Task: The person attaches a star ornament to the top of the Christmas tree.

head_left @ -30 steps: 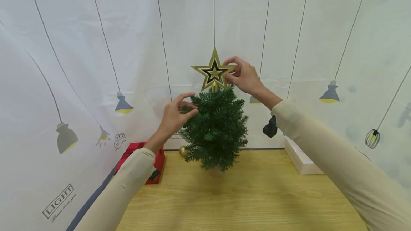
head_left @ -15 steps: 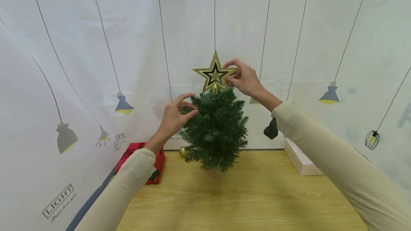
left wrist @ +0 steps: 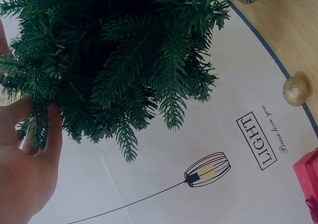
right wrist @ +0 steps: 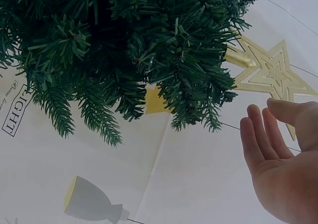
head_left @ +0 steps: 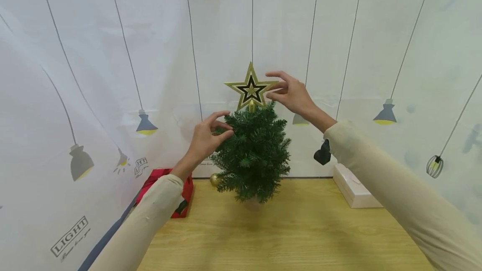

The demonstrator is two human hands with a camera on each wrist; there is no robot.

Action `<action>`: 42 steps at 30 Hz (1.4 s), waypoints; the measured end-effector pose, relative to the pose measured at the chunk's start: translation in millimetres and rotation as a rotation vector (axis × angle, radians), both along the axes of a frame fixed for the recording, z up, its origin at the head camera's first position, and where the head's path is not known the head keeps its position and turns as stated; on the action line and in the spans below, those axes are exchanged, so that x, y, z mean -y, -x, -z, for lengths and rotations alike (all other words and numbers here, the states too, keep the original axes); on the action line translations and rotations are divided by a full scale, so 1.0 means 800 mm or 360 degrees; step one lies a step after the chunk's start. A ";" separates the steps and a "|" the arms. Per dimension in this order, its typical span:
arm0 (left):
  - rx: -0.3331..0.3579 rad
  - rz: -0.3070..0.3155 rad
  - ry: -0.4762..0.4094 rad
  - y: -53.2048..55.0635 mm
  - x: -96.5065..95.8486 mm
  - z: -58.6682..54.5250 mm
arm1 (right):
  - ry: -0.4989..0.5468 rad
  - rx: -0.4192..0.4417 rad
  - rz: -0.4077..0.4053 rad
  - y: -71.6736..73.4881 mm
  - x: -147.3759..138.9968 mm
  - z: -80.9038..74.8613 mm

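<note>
A small green artificial Christmas tree (head_left: pixel 252 154) stands upright at mid-table. On its top sits a gold star topper (head_left: pixel 251 89), its short gold socket (right wrist: pixel 240 56) down among the upper needles. My left hand (head_left: pixel 206 136) is at the tree's upper left side, thumb and fingers curled round a branch tip (left wrist: pixel 39 122); some fingertips are hidden in the needles. Beside the star's right arm is my right hand (head_left: pixel 293 94), fingers spread and thumb apart. The right wrist view shows that hand's palm (right wrist: pixel 285 184) with nothing in its grasp.
A gold bauble (head_left: pixel 215 179) lies on the wooden table (head_left: pixel 301 229) behind the tree's left side. A red box (head_left: pixel 187 195) is partly behind my left sleeve, and a pale pink box (head_left: pixel 354 187) stands at the back right. A lamp-printed backdrop (head_left: pixel 286 20) hangs behind.
My right hand has let go of the star; its fingers have spread and drawn slightly right. The star sits slightly lower in the view. My left hand has kept its place at the tree.
</note>
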State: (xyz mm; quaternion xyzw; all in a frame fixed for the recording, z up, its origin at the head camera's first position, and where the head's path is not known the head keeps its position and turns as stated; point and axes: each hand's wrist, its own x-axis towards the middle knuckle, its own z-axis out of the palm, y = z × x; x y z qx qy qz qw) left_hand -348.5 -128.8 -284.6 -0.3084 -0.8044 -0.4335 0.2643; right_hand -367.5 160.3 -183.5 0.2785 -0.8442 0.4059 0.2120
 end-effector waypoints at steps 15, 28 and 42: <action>-0.0039 0.0019 0.0023 0.003 0.000 0.001 | 0.0068 0.0021 -0.0014 -0.009 -0.028 0.009; -0.0093 -0.0057 0.0062 0.002 0.013 0.001 | 0.0056 -0.0006 -0.0003 -0.026 -0.054 0.025; -0.0028 -0.0090 0.0082 0.000 0.042 0.007 | -0.0008 -0.0026 0.0018 -0.042 -0.091 0.047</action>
